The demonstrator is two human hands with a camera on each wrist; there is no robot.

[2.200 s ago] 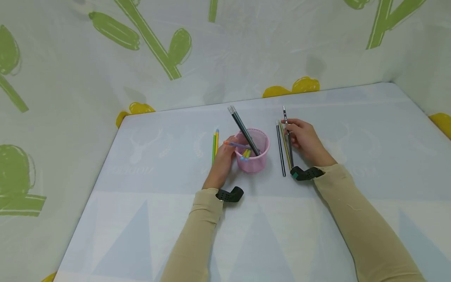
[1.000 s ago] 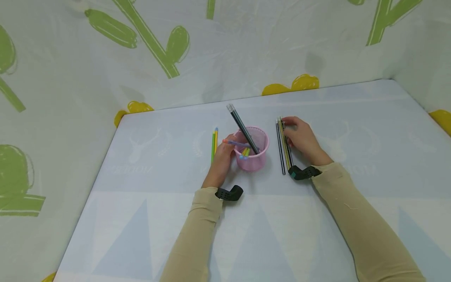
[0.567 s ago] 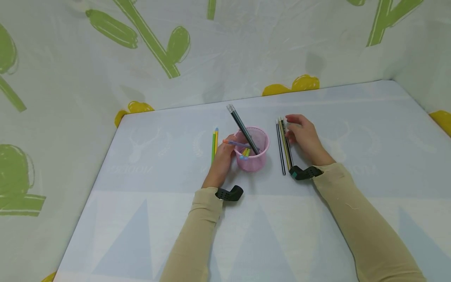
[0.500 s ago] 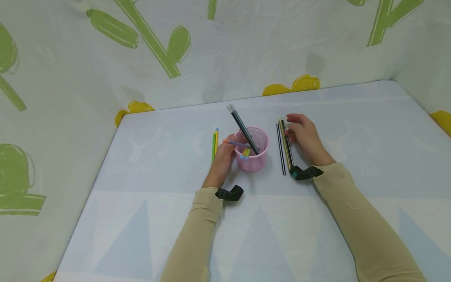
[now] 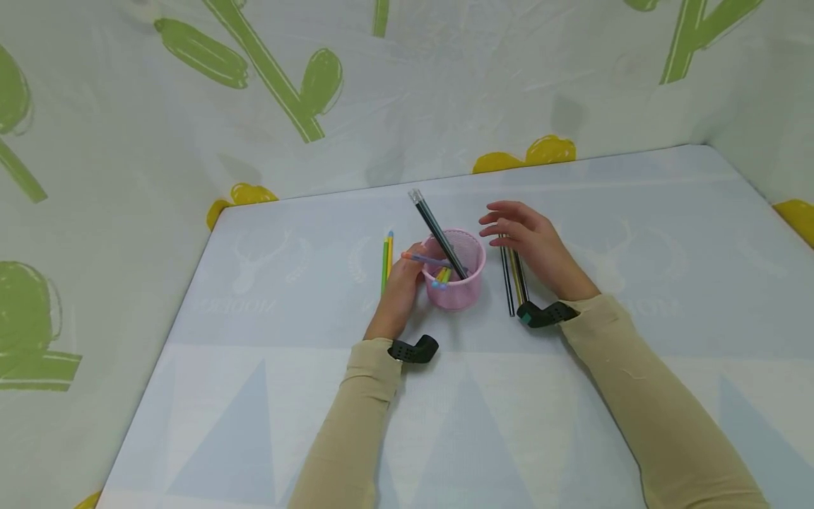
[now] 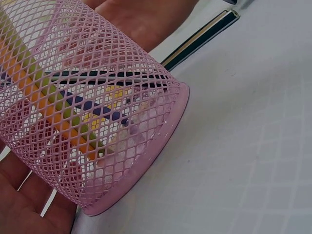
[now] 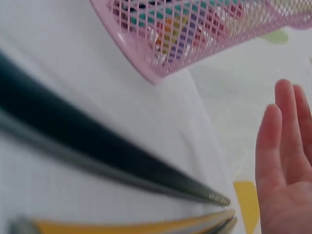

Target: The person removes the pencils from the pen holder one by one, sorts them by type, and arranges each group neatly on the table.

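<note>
A pink mesh pencil cup point(image 5: 453, 298) stands on the table, with my left hand point(image 5: 397, 293) gripping its left side. In the left wrist view, fingers point(image 6: 29, 204) lie against the mesh. Dark pencils point(image 5: 437, 230) lean up and left out of the cup, beside a purple pencil with an orange end point(image 5: 415, 257) and short yellow and green ends point(image 5: 443, 277). My right hand point(image 5: 534, 244), empty with its fingers extended, hovers over the tops of a row of pencils, two dark point(image 5: 508, 290) and one yellow point(image 5: 516, 277) showing, and points toward the cup.
One green pencil point(image 5: 384, 268) and one yellow pencil with a blue tip point(image 5: 391, 254) lie left of the cup, partly behind my left hand. The pale patterned table point(image 5: 286, 396) meets a leaf-printed wall covering point(image 5: 420, 99) at the back.
My right hand has laid a dark pencil down beside the others on the right and let it go. It has since moved left over their tops with fingers extended. The left hand stays put.
</note>
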